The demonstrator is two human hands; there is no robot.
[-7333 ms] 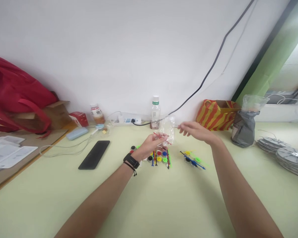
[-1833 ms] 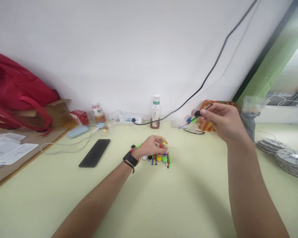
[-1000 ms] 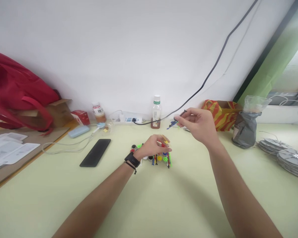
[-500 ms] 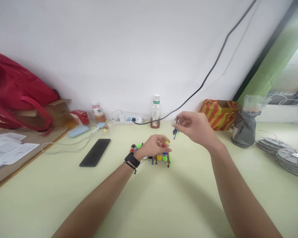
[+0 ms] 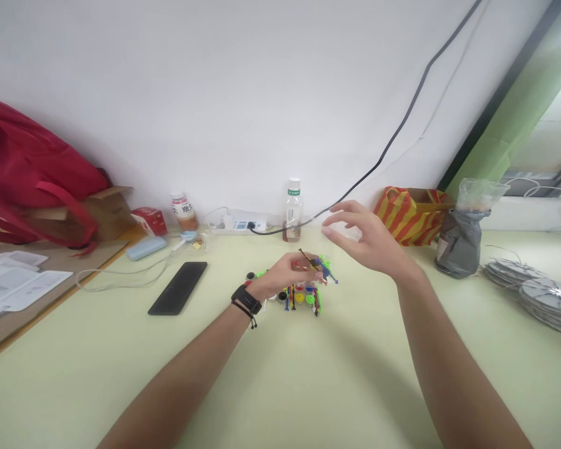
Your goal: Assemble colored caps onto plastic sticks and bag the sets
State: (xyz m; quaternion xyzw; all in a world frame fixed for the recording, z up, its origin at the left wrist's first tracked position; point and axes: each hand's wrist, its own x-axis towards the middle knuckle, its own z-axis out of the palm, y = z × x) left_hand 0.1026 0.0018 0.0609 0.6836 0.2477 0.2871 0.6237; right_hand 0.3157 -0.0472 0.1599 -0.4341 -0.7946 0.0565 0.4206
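Observation:
My left hand (image 5: 287,274), with a dark watch on its wrist, is closed around several thin coloured plastic pieces (image 5: 325,269) in blue, black, yellow and green. They jut out past its fingertips; their exact kind is too small to tell. Up and to the right, my right hand (image 5: 362,240) hovers above the table with thumb and fingers apart and nothing between them. Below and beside the left hand lie more small plastic pieces (image 5: 299,299), some round, some stick-like, in several colours. The left hand covers part of them.
A black phone (image 5: 178,288) lies to the left. Along the wall stand a drink bottle (image 5: 293,212), a power strip (image 5: 236,226), a second bottle (image 5: 184,212) and a striped bag (image 5: 409,215). Stacked grey discs (image 5: 551,302) are at right, a red bag (image 5: 37,168) at left.
My right hand has let go of the dark and blue pieces and its fingers have spread. Those pieces now appear at my left hand's fingertips.

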